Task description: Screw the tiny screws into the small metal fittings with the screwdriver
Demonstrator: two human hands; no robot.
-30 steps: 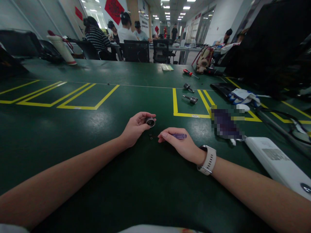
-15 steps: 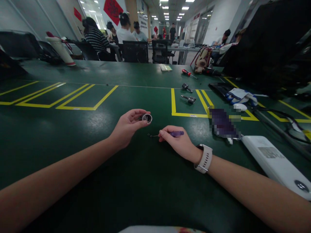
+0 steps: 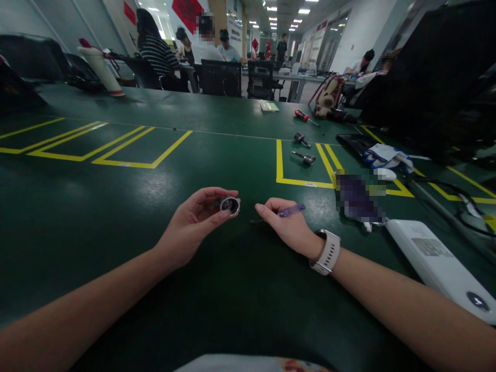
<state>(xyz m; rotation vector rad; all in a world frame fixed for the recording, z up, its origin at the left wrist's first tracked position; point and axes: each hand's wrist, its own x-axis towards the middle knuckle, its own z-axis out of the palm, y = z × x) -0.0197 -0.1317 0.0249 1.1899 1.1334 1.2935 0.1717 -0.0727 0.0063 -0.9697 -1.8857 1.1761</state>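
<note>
My left hand (image 3: 189, 219) is closed around a short round metal part (image 3: 230, 205), its hollow end with dark inner pieces turned up toward me. Between the fingers of my right hand (image 3: 287, 222) lies a small screwdriver (image 3: 291, 210) with a clear purple handle. Its thin shaft points left, low over the green table. A tiny ring (image 3: 252, 221) shows at the shaft's tip; whether it sits on the tip or on the table, I cannot tell. The two hands are apart, with the metal part left of the tip.
Two dark metal parts with shafts (image 3: 304, 157) lie inside a yellow-taped box. Behind them is a red-handled screwdriver (image 3: 302, 115). To the right are a purple pouch-like item (image 3: 356, 196), a white power bank (image 3: 434, 253), a cloth (image 3: 389, 156) and cables. People sit farther back.
My left hand has shifted slightly left and down with the metal part. The screwdriver tip has moved right, its handle tilting up. Two tiny rings showed near the tip before; one shows now.
</note>
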